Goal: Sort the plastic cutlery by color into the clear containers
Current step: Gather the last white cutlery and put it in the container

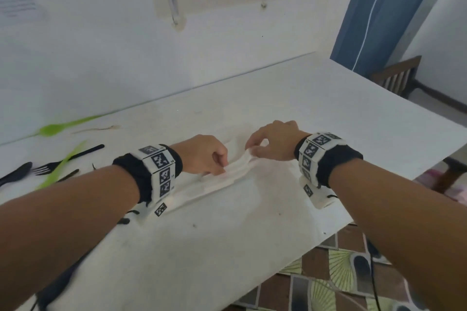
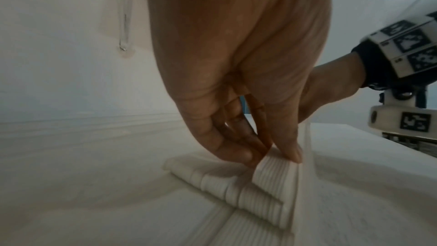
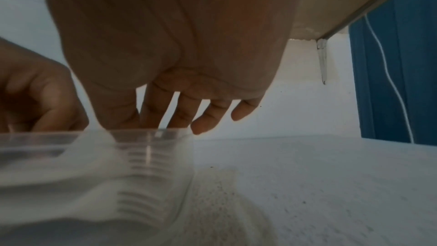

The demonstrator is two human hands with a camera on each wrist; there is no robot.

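Left hand (image 1: 202,154): I see its fingers (image 2: 236,151) pinching the clear containers (image 1: 227,171).
Right hand (image 1: 274,141): pinching their rim.
Cutlery (image 1: 54,159): tabletop (image 1: 290,98), 9 o'clock.

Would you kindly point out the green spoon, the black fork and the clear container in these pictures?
green spoon (image 1: 50,130): head view, on its bowl.
black fork (image 1: 41,168): head view, on its tines.
clear container (image 3: 151,158): right wrist view, on its ribbed side wall.
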